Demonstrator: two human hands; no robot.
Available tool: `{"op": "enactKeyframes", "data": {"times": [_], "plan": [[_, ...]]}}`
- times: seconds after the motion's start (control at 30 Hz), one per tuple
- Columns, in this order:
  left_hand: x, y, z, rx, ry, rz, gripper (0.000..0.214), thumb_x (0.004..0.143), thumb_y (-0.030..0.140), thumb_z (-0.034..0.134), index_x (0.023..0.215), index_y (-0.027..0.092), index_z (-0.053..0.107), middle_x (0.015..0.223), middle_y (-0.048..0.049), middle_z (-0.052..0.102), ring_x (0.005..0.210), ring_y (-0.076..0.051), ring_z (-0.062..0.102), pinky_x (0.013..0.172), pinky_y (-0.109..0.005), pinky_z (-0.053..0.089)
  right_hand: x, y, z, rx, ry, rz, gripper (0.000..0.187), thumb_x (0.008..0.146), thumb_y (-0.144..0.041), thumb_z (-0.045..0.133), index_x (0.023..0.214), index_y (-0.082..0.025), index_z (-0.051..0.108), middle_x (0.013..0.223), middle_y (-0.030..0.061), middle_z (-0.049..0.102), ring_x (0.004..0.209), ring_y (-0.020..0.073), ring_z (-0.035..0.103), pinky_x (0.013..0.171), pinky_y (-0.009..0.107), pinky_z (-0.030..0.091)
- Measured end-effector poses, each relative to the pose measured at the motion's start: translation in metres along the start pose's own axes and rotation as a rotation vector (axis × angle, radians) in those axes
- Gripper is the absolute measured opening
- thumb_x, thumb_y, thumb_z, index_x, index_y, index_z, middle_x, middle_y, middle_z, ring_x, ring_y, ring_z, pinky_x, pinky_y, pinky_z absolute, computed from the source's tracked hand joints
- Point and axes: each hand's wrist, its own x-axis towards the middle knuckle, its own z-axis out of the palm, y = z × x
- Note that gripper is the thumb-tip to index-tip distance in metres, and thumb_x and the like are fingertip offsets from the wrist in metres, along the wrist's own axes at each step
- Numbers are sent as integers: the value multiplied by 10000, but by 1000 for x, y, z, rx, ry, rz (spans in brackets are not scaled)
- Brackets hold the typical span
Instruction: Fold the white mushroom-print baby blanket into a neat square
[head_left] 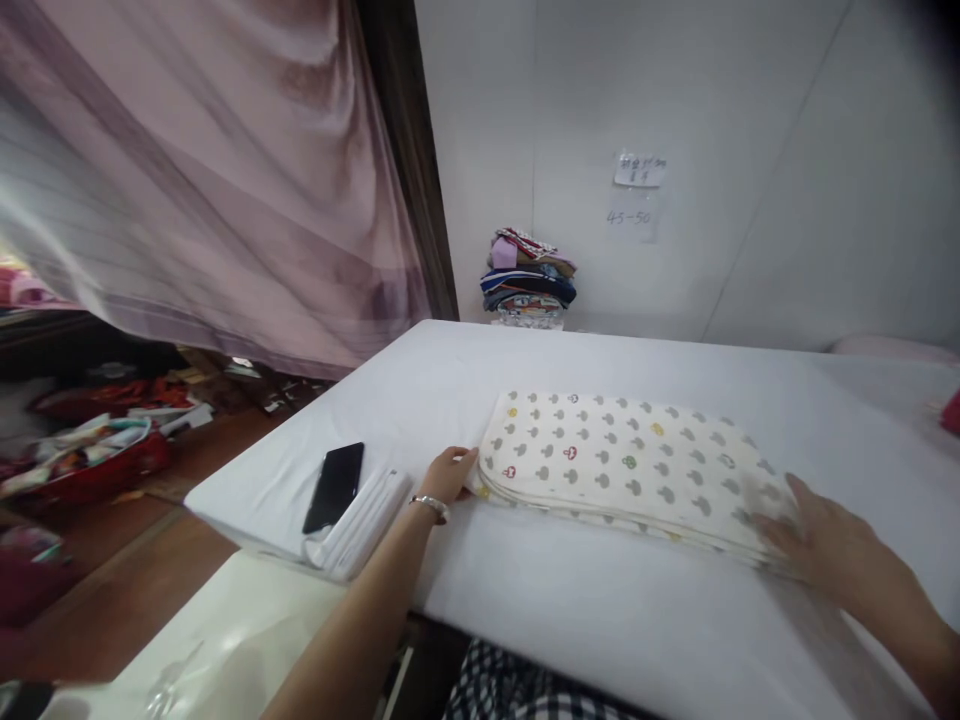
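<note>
A folded white cloth (600,460) with grey, red, yellow and green mushroom prints lies flat on the white-covered table (600,620). Its layers show along the front edge, and the left corners are rounded. My left hand (450,476), with a silver bracelet at the wrist, pinches the cloth's left end between thumb and fingers. At the right end, my right hand (832,540) touches the near corner, its thumb over the top. Motion blurs that hand, so its grip is unclear.
A black phone (334,487) and a white packet (361,525) lie left of my forearm. Several folded fabrics are stacked (529,280) beyond the table by the wall. A pink curtain (247,180) hangs at left, above a red basket (105,470) on the floor.
</note>
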Motion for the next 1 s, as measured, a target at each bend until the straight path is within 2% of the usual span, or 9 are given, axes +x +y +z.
{"op": "enactKeyframes", "data": {"times": [0.1, 0.2, 0.27, 0.43, 0.57, 0.63, 0.7, 0.87, 1.0], "plan": [[-4, -7, 2, -127, -51, -40, 335, 822, 432, 470, 1011, 167, 550, 726, -42, 663, 558, -139, 617, 508, -246, 503, -10, -60, -2, 195, -124, -202, 544, 831, -531, 384, 1234, -181, 486, 1266, 143, 492, 1114, 284, 494, 830, 385, 444], [-10, -11, 7, -209, -88, -43, 342, 813, 364, 513, 1070, 140, 519, 640, -30, 644, 540, -146, 622, 489, -243, 498, -23, -143, 2, 457, -321, -479, 350, 852, -466, 410, 1054, -240, 585, 1148, 55, 563, 1013, 208, 541, 807, 318, 463], [-15, -13, 10, -236, -62, -12, 350, 798, 334, 538, 1090, 147, 495, 620, -3, 624, 481, -124, 592, 431, -217, 458, -30, -197, 11, 547, -374, -666, 261, 870, -384, 418, 960, -228, 607, 1034, 35, 593, 958, 173, 544, 831, 295, 441], [-23, -18, 16, -243, 63, 108, 208, 776, 269, 543, 958, 180, 494, 545, 76, 525, 344, -53, 438, 327, -167, 301, -36, -291, 40, 495, -341, -849, 151, 831, -288, 512, 917, -203, 603, 948, 36, 582, 916, 166, 516, 808, 282, 405], [-25, -21, 17, -255, 106, 143, 110, 759, 212, 528, 845, 190, 463, 566, 83, 517, 357, -47, 447, 338, -166, 307, -38, -318, 56, 276, -287, -884, 280, 737, -409, 620, 900, -184, 590, 942, 66, 550, 907, 206, 485, 790, 310, 389], [-25, -21, 18, -257, 121, 147, 95, 750, 199, 527, 811, 195, 454, 584, 82, 522, 355, -43, 447, 340, -167, 312, -37, -321, 60, 276, -286, -919, 241, 757, -382, 591, 898, -186, 586, 936, 62, 545, 905, 201, 482, 777, 303, 383], [-26, -20, 17, -257, 116, 145, 100, 746, 200, 526, 815, 200, 453, 594, 84, 521, 348, -43, 443, 330, -168, 305, -33, -321, 62, 377, -314, -887, 141, 809, -304, 511, 839, -191, 590, 876, 39, 551, 856, 173, 496, 746, 280, 381], [-27, -19, 16, -247, 65, 133, 104, 748, 263, 523, 813, 206, 466, 572, 80, 517, 354, -59, 443, 319, -172, 297, -28, -324, 69, 716, -356, -614, 164, 837, -290, 454, 855, -200, 590, 784, -6, 552, 712, 123, 507, 650, 237, 382], [-25, -22, 15, -196, 42, 162, 133, 746, 324, 513, 698, 205, 478, 446, 85, 462, 352, -78, 437, 337, -176, 307, -35, -327, 73, 561, -339, -767, 99, 802, -242, 509, 727, -196, 554, 777, -13, 526, 766, 123, 496, 669, 232, 357]]}}
